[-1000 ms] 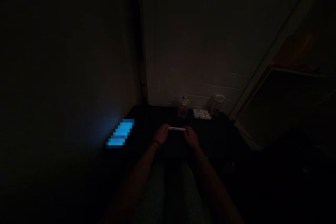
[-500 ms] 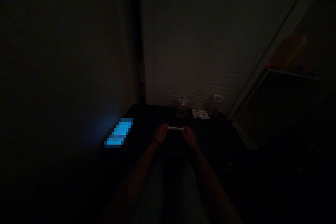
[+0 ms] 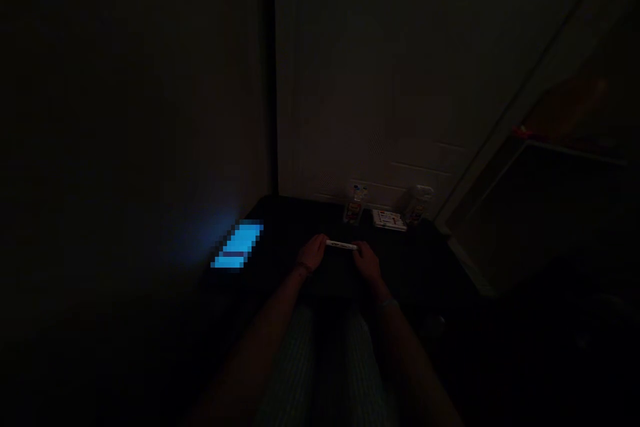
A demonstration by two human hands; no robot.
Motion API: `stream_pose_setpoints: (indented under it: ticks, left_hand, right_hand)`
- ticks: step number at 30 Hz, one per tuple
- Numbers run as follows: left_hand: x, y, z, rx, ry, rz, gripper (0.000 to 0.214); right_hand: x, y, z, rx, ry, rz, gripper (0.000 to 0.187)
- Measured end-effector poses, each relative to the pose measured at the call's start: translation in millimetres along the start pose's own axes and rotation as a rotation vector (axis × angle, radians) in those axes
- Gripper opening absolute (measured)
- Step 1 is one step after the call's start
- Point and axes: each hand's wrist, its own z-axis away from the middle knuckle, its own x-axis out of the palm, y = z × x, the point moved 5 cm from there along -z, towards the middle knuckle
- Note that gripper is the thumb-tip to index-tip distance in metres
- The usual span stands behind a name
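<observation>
A slim white marker [image 3: 342,245] with dark print along its side lies crosswise between my two hands, over the dark table. My left hand [image 3: 313,252] has its fingers closed on the marker's left end. At the other end, the fingers of my right hand [image 3: 368,260] grip it too. The dim light hides the fingertips in part. Beyond my hands lies a flat white pack [image 3: 389,219] with coloured print, between a clear package [image 3: 353,205] and another clear package [image 3: 420,205], both upright against the wall.
On the left a pixelated, glowing blue screen [image 3: 237,245] lights the side wall. The dark table [image 3: 290,220] meets a pale wall [image 3: 350,80] at the back. A shelf edge [image 3: 575,152] with blurred reddish things on it stands at the right. The room is very dark.
The view has shifted slightly, so the table and its things appear a little further right. Both hands keep hold of the marker, which tilts slightly more down to the right.
</observation>
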Motion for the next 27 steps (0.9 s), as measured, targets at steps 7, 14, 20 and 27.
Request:
stream_pose_setpoints:
  ticks: [7,14,20,27]
  left_hand:
    - [-1.2,1.3,1.1,0.040,-0.003,0.002,0.034]
    - [-1.6,0.5,1.1,0.005,0.000,-0.002,0.033]
    - [0.0,-0.9,0.1,0.010,-0.008,-0.014,0.033]
    - [-1.2,-1.4,0.4,-0.008,-0.004,-0.033,0.032]
  right_hand:
    - [0.9,1.7,-1.3,-0.004,-0.004,-0.035,0.024]
    - [0.9,0.4,-0.9,-0.003,0.003,-0.022,0.023]
    - [0.8,-0.4,-0.6,-0.009,0.002,-0.022,0.023]
    - [0.9,-0.5,-1.1,0.021,-0.004,-0.023,0.024]
